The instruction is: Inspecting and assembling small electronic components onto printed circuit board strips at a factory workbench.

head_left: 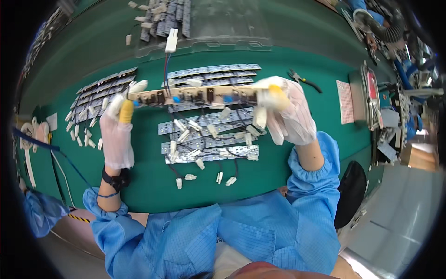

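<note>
A long, narrow circuit board (200,96) is held up level above the bench between my two gloved hands. Its side facing me carries dark and blue components. My left hand (117,135), with a yellow finger cover, pinches the left end. My right hand (297,114) grips the right end, its fingers slightly blurred. A white plug connector (171,41) stands up from the board on red and blue wires. Under and behind the board lie rows of LED strips (211,153) with white connectors on dark leads. More LED strips (107,83) lie in a slanted group by my left hand.
Cutting pliers (304,81) lie beyond my right hand. A clear plastic tray (223,43) and a pile of strips (173,18) are at the back. A pink sheet (344,102) and a metal box (367,97) stand right. A blue cord (76,169) runs to my left wrist.
</note>
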The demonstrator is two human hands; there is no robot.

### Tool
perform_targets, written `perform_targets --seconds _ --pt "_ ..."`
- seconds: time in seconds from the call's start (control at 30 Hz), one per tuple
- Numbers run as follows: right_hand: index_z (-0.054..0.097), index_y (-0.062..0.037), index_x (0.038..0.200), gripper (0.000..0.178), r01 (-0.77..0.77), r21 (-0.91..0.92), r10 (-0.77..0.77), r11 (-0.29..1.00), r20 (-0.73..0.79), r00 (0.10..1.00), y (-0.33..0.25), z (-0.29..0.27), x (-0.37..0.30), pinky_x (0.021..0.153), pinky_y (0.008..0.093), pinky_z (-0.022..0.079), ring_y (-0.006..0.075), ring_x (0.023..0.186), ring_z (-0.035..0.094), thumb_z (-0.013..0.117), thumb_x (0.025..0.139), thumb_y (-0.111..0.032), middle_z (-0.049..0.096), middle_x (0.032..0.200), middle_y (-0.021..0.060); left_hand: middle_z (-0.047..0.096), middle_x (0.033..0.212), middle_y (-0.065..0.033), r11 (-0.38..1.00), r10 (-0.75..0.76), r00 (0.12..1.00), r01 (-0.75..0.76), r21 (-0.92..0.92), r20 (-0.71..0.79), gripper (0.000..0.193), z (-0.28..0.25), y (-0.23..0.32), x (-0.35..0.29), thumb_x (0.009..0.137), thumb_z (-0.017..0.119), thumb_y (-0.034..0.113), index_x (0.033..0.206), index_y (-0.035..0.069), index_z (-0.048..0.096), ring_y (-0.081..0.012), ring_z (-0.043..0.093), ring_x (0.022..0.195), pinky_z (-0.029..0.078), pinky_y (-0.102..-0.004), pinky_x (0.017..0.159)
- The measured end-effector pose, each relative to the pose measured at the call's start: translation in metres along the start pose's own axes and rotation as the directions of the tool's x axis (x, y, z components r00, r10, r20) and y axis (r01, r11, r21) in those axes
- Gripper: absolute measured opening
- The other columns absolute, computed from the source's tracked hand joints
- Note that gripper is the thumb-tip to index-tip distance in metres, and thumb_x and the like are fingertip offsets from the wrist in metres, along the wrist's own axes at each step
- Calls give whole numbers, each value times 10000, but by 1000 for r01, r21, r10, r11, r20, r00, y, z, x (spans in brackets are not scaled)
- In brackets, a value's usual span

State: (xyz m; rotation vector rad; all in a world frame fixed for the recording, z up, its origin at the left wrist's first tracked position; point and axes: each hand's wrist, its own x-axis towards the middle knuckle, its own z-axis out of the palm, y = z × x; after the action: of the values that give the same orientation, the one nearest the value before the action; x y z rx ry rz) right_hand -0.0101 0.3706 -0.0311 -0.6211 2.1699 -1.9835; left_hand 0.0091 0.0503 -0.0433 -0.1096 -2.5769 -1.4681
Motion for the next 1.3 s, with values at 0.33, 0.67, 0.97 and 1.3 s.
perform_targets --seconds 0.33,0.67,0.97,1.3 --pt "504 60 1038 558 -270 275 230 923 167 959 5 -15 -4 410 186 402 66 404 469 519 896 -480 605 677 97 693 831 -91 950 -112 989 134 -283 93 338 -9 -9 -8 770 415 -2 1023 -27 638 -148 634 761 472 -267 746" --pt "458 64 1205 492 -144 278 157 950 -23 987 -21 21 6 473 145 387 73 433 492 567 844 -251 606 897 117 608 1113 -119 607 6 913 321 -728 408 632 -21 25 -8 856 598 476 1228 -28 512 -196 605 956 495 -302 707" --pt "470 62 1198 498 -229 331 266 915 -70 961 -14 12 4 373 172 393 86 437 517 604 864 -283 613 875 109 637 892 -82 899 -39 996 69 -433 77 233 -145 -53 79 925 498 171 961 -34 606 -147 600 809 458 -242 745" --pt "511 38 1168 398 -177 322 210 930 -70 975 -7 14 12 405 179 414 77 495 534 579 898 -247 621 831 103 557 1262 -135 997 74 972 -79 12 223 602 -119 -74 84 906 517 388 1383 55 361 -240 520 1165 419 -336 957"
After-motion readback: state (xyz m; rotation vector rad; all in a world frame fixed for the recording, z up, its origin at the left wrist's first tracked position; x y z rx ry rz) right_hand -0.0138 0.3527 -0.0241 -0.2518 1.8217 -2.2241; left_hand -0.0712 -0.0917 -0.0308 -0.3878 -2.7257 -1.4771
